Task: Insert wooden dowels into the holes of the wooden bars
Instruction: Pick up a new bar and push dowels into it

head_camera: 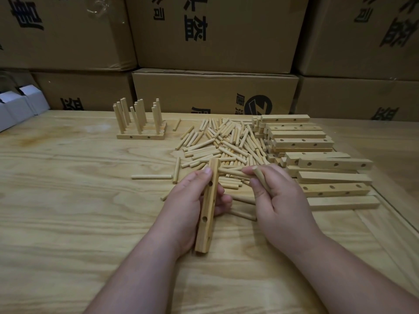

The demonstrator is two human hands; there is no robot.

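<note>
Wooden table [68, 200]: left hand [188, 200] grips bar [207, 207] (holes showing), right hand [278, 198] dowel [260, 177]

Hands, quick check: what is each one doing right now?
Left hand: grips a wooden bar, holes empty.
Right hand: pinches a dowel.

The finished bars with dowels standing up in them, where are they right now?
In the head view the finished bars sit at the far left of the table, left of the loose dowel pile and in front of the cardboard boxes.
</note>
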